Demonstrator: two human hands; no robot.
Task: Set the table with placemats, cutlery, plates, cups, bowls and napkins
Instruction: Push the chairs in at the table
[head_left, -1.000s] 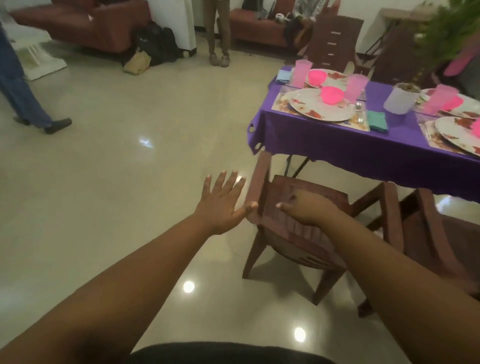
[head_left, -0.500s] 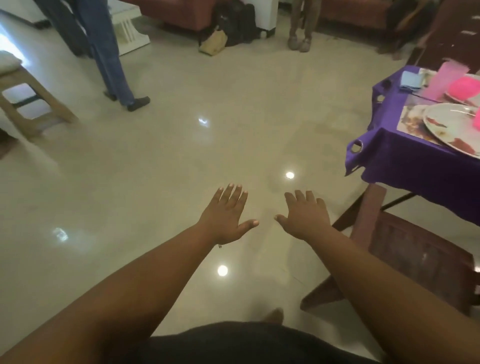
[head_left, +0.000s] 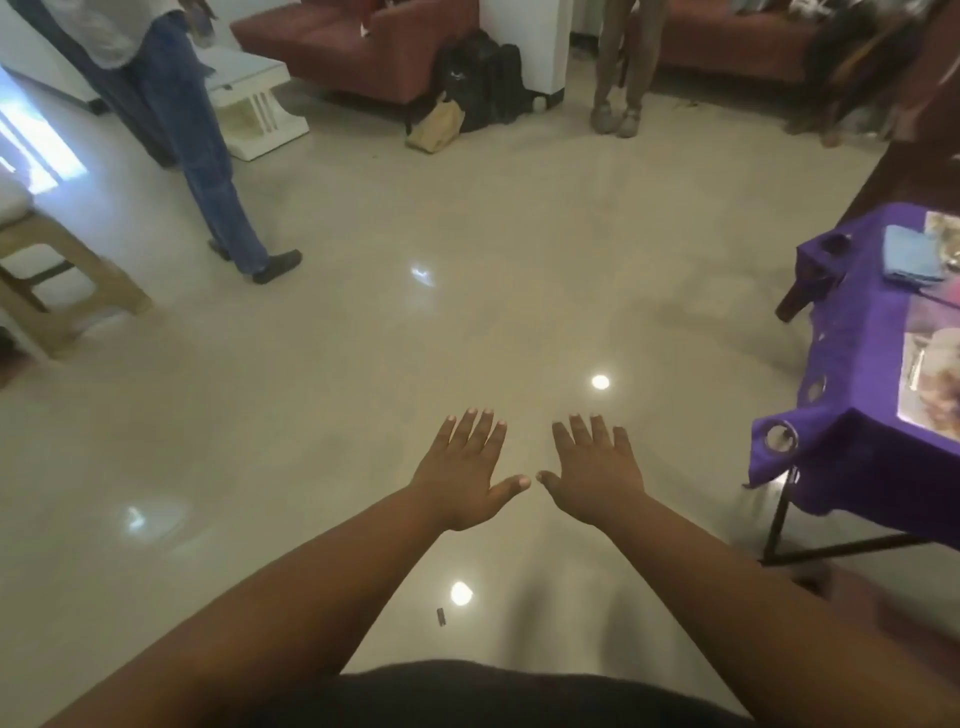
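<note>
From the head camera, the left hand and right hand hover palm-down over bare floor, fingers spread, holding nothing. The purple-clothed table sits at far right, bearing a blue napkin and what may be a placemat, blurred.

Cloth on the counter: purple, plain, with round holes along the hem.
Napkin: pale blue, plain.
Placemat: a cream and brown printed pattern is seen, blurred.
Floor: glossy beige.
Sofa: dark red.
Bag: black.
Stool: light wood colour.
Trousers of a standing person: blue.
</note>
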